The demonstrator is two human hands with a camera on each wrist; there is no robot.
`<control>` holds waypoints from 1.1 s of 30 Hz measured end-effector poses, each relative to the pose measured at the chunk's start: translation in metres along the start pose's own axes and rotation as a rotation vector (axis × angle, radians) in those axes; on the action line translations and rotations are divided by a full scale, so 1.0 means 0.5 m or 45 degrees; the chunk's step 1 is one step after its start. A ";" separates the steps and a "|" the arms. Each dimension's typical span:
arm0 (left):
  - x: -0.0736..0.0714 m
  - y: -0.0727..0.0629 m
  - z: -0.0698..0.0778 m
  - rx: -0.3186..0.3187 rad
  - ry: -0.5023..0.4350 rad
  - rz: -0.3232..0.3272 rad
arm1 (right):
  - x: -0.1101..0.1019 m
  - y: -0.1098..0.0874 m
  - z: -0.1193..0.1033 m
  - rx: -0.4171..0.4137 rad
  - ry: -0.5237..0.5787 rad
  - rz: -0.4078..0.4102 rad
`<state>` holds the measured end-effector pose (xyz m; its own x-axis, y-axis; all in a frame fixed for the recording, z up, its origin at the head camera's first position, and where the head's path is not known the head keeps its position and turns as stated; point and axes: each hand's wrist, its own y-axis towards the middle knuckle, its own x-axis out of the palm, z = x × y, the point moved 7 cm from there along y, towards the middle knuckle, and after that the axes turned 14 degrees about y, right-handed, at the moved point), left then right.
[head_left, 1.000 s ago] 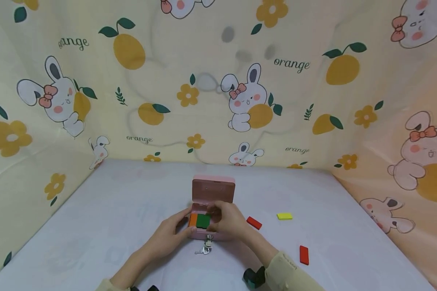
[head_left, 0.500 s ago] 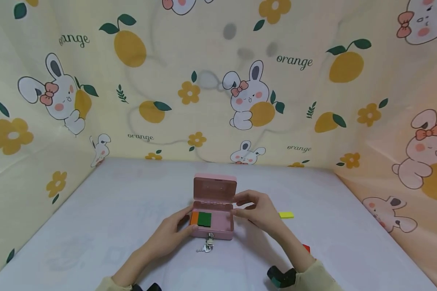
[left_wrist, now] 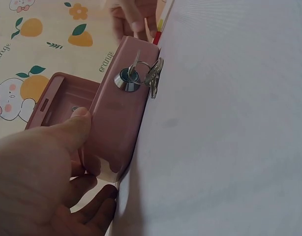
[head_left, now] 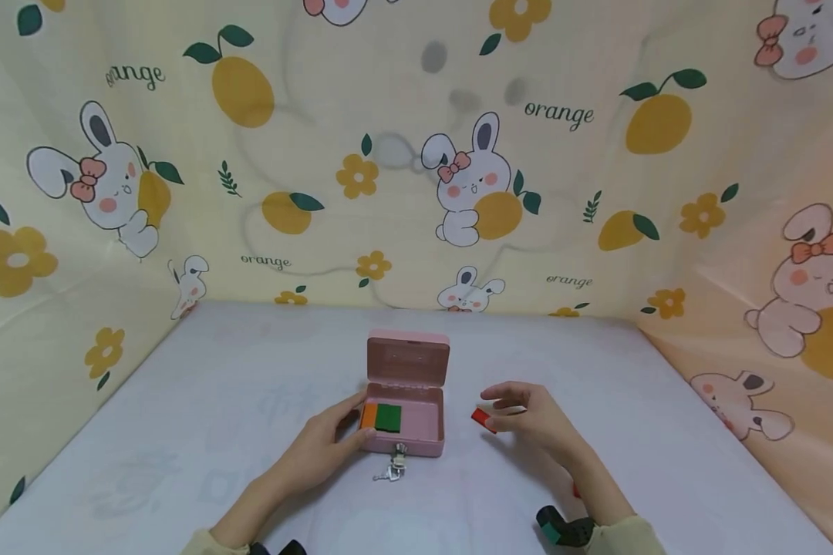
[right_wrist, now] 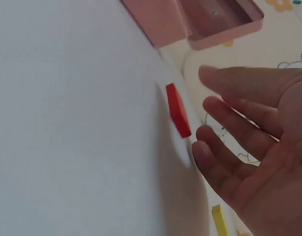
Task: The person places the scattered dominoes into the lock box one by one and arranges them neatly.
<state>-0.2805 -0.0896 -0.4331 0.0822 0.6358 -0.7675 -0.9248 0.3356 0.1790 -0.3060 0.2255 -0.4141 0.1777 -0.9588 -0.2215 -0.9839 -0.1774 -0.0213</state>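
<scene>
A pink metal cash box (head_left: 419, 446) stands on the table with its lid (head_left: 408, 362) raised. Inside at the left lie an orange block (head_left: 369, 416) and a green block (head_left: 389, 418). My left hand (head_left: 319, 453) holds the box by its left side, the thumb on the front edge and the fingers beside the wall. Right of the box lies a flat red block (head_left: 480, 417). My right hand (head_left: 544, 420) hovers at it, fingers loosely bent; in the right wrist view the hand is apart from the red block (right_wrist: 177, 110) and holds nothing.
Keys (head_left: 391, 472) hang from the lock on the box front. A second red block (head_left: 576, 491) is mostly hidden by the right forearm. A yellow block (right_wrist: 219, 220) shows low in the right wrist view. A printed cloth (head_left: 403, 231) rises behind the table.
My right hand has left the inside of the box and moved right to the red block. The left hand stays at the box. The yellow block is now hidden in the head view.
</scene>
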 end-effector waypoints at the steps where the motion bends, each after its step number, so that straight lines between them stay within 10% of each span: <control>1: 0.000 -0.001 -0.001 0.000 -0.002 -0.003 | 0.000 0.002 0.003 0.006 -0.016 0.002; 33: -0.005 -0.002 0.005 0.008 -0.001 -0.005 | 0.006 0.008 0.015 -0.020 -0.045 -0.129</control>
<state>-0.2789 -0.0900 -0.4300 0.0858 0.6352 -0.7675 -0.9222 0.3422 0.1801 -0.3096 0.2235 -0.4220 0.2749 -0.9276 -0.2530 -0.9605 -0.2765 -0.0298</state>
